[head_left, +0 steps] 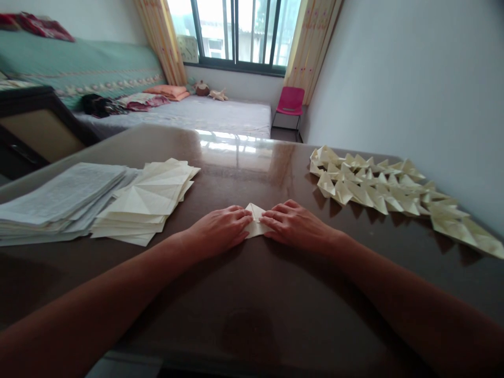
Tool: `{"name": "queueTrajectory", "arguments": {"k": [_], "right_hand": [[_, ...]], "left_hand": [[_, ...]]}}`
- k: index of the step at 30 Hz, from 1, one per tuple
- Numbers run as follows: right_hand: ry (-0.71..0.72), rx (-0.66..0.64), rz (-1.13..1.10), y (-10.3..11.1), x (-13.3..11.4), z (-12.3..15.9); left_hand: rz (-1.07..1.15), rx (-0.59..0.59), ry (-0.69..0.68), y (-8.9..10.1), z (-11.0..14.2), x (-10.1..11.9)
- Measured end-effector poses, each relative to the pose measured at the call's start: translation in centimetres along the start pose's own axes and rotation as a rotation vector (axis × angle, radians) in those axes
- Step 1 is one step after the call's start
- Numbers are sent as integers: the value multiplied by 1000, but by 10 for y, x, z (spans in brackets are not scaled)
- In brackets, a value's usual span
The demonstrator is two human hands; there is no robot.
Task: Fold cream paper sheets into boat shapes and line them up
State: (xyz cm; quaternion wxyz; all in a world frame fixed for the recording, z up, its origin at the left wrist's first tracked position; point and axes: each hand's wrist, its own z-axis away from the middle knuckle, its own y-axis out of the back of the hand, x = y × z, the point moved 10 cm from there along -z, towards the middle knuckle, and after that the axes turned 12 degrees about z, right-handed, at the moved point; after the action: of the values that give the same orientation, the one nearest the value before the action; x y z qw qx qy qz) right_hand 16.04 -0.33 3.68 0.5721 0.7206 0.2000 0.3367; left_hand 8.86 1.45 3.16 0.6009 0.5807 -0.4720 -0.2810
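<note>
A small piece of cream paper (255, 227), folded to a pointed shape, lies on the brown table between my hands. My left hand (224, 229) grips its left side, fingers close together at the edge. From the right, my right hand (293, 224) holds the other side, its fingertips on the paper's face near a crease line. Both hands rest low on the tabletop and cover the paper's side corners. To the left lies a stack of creased cream sheets (151, 197). Rows of folded cream paper pieces (370, 184) stand at the right.
A thick pile of printed paper sheets (66, 194) lies at the far left of the glossy table (252, 294). Beyond the table are a bed (236, 115), a pink chair (291, 101) and a window. A white wall runs along the right side.
</note>
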Motion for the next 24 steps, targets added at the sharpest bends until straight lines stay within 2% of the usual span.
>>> {"name": "queueTrajectory", "arguments": {"k": [13, 17, 24], "right_hand": [[67, 31, 135, 5, -13, 1], [83, 42, 137, 1, -12, 2], [-57, 47, 72, -1, 6, 2]], "left_hand": [[-99, 60, -21, 3, 1, 10], [-128, 88, -9, 3, -1, 11], [-73, 75, 3, 6, -1, 13]]}}
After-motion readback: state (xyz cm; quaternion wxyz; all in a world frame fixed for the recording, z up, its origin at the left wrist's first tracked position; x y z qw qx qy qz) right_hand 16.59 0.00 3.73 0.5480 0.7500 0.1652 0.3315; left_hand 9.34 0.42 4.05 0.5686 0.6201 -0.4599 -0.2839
